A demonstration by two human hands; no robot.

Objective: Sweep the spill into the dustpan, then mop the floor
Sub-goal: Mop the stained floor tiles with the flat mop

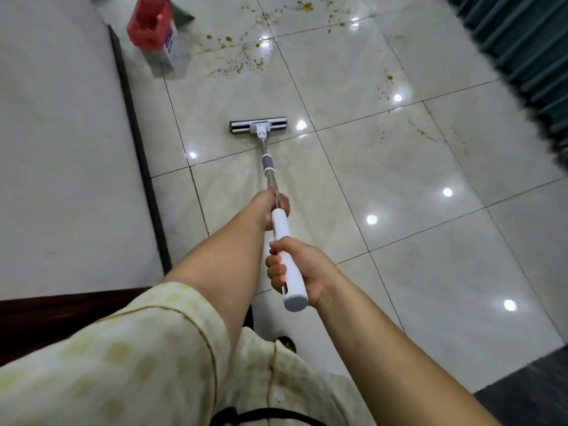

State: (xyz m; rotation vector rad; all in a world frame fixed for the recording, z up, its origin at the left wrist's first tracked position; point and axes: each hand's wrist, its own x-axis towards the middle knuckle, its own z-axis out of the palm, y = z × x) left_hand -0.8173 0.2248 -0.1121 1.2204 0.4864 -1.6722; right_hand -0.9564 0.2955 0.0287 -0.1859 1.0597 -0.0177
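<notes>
Mopping shown with crumbs unswept. The mop (266,161) is clasped by both hands: left hand (274,207) curled round the slim metal shaft (270,177), right hand (295,270) wrapped round the smooth white handle (280,226). The flat rectangular mop head (258,127) lies on glossy pale tiles (399,186), short of the spill (246,61), gritty yellow-brown fragments scattered far and right. Pushed onward, grit would probably be smeared and streaked across the tiles.

You've got one wide-angle cam on your head, tilted forward and down along your arms. Your right hand (296,269) sits closest, your left hand (274,207) is farther along the mop (266,162), and the tiled floor (399,179) stretches away up-frame.
</notes>
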